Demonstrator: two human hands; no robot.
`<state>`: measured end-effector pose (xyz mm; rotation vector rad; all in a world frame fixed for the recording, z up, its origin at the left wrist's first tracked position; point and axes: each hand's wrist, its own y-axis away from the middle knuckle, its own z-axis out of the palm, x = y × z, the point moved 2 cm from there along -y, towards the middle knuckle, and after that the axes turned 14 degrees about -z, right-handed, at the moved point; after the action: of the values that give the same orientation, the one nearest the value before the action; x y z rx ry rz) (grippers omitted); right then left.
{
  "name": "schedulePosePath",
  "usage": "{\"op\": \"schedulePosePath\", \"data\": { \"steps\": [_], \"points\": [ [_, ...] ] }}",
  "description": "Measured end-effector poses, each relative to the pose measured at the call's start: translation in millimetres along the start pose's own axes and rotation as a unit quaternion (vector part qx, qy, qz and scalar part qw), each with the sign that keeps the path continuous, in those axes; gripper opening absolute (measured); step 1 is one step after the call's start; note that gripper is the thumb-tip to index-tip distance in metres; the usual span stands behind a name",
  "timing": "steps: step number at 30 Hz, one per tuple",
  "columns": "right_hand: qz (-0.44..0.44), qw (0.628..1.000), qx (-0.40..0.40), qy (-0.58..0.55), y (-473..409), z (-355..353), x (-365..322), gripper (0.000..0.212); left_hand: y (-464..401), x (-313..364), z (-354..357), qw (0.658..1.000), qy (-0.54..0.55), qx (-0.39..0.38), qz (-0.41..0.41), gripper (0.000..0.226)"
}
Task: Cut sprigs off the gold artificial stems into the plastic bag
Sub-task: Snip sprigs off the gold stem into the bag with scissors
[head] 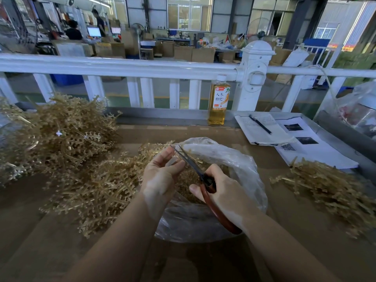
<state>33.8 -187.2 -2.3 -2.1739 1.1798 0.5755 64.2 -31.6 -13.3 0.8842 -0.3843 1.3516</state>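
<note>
Big factory hall. A white railing point(122, 67) with a chunky post point(254, 74) runs across at 12 o'clock, green floor point(162, 98) behind it. Further back, stacked cardboard boxes point(193, 52), lit monitors point(94, 31) at 10 o'clock, and large bright windows point(189, 13) up top.

Looking like a factory floor: stacked cardboard boxes point(183, 52), workers sitting at monitors point(94, 31), industrial fans point(136, 29) standing around.
</note>
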Motion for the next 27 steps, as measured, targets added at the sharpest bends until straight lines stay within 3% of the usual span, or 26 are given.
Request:
{"op": "schedulePosePath", "data": {
  "steps": [4, 11, 27],
  "points": [
    [-0.009, 1.000, 0.002, 0.016, 0.0, 0.5, -0.9, 0.033, -1.2, 1.4, 0.6, 1.000, 0.024, -0.008, 0.003, 0.053],
    [-0.018, 0.999, 0.006, 0.043, -2.0, -0.7, -6.2, 0.034, 0.9, 0.9, 1.3, 0.999, 0.022, -0.023, 0.015, 0.039],
    [-0.038, 0.997, 0.014, 0.059, -4.3, 0.5, -9.6, 0.029, 1.2, -1.0, -2.2, 0.999, 0.017, -0.037, 0.019, 0.041]
  ]
}}
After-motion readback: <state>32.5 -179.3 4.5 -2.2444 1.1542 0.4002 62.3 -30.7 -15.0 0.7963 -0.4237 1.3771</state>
